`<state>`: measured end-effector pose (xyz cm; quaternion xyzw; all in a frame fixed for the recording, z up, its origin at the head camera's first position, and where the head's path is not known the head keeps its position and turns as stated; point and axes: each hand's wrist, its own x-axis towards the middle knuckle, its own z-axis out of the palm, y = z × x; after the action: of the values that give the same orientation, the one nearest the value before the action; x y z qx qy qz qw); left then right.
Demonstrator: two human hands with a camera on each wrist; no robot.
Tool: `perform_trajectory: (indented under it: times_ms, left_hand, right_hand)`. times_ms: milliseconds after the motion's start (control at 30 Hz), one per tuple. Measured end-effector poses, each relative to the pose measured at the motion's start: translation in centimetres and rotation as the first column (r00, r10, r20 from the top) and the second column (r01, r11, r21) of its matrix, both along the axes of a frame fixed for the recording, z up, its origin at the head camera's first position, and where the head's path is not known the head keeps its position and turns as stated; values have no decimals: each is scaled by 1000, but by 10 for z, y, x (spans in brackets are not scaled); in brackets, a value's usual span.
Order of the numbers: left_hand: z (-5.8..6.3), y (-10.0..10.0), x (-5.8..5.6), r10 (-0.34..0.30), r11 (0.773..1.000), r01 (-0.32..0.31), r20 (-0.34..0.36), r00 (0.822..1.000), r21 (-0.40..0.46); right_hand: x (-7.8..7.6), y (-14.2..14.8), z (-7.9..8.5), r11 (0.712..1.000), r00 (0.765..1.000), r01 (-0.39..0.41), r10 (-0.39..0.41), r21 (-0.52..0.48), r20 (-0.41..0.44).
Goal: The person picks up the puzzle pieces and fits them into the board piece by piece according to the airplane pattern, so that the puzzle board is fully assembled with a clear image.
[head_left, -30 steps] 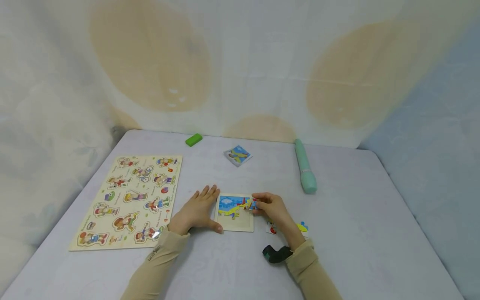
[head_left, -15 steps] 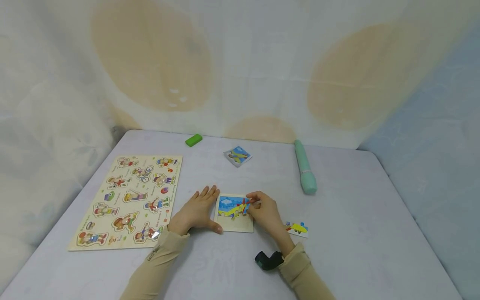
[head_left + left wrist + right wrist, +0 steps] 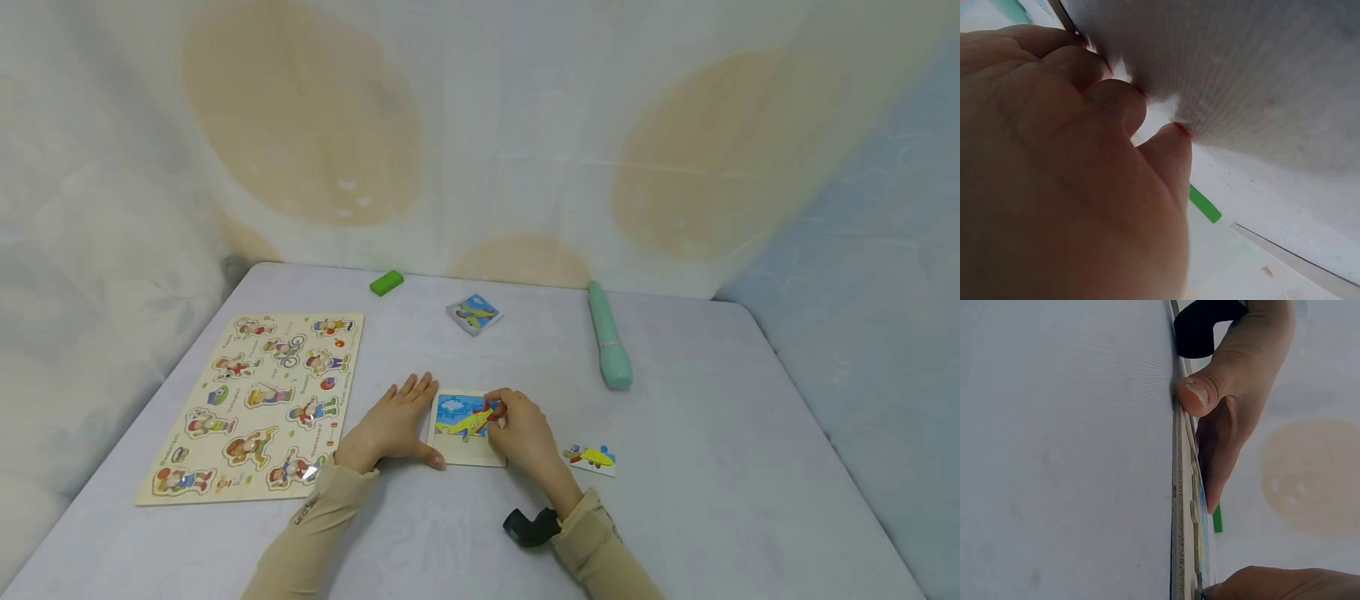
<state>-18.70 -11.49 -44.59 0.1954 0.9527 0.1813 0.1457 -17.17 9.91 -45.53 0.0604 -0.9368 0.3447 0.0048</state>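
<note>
A small wooden jigsaw tray point(image 3: 471, 455) lies on the table, with an airplane-and-sky picture point(image 3: 456, 408) filling its upper part. My left hand point(image 3: 393, 427) rests with fingers spread along the tray's left edge, thumb at the lower left corner. At the upper right of the tray, my right hand point(image 3: 528, 435) pinches a puzzle piece, mostly hidden by the fingers, against the picture. In the right wrist view, the right hand's fingertip point(image 3: 1216, 591) touches the pieces, and the left thumb point(image 3: 1196, 397) lies at the tray's edge. Loose airplane pieces point(image 3: 591, 458) lie right of that hand.
A large wooden sports-figure puzzle board point(image 3: 258, 400) lies at left. Toward the back are a green block point(image 3: 386, 282), a small airplane picture card point(image 3: 475, 313) and a mint-green stick-shaped object point(image 3: 611, 342). A black wrist camera point(image 3: 531, 527) sits on the right wrist.
My right hand has moved left over the tray's upper right, bringing the puzzle piece onto the picture. The loose pieces at right are now uncovered. The left hand has stayed in place.
</note>
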Motion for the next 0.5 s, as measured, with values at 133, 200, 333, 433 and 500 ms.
perform_trajectory:
  times_ms: [133,200,333,433,500]
  left_hand:
    - [-1,-1,0,2,1000,-2,-3,1000,2]
    - [-1,-1,0,4,1000,-4,-2,1000,3]
    - [-1,-1,-1,3,1000,-3,1,1000,3]
    - [0,0,-1,1,1000,-1,3,1000,4]
    - [0,0,-1,-3,1000,3,3,1000,3]
  right_hand:
    - [1,-1,-2,1000,1000,15,-15,-2,-15]
    - [1,-1,-3,1000,1000,23,-23,-13,-19]
    - [-1,1,-5,999,1000,19,-20,-33,-13]
    - [-4,7,-5,996,999,-22,24,-91,30]
    - [-7,14,-3,987,994,-53,67,-154,84]
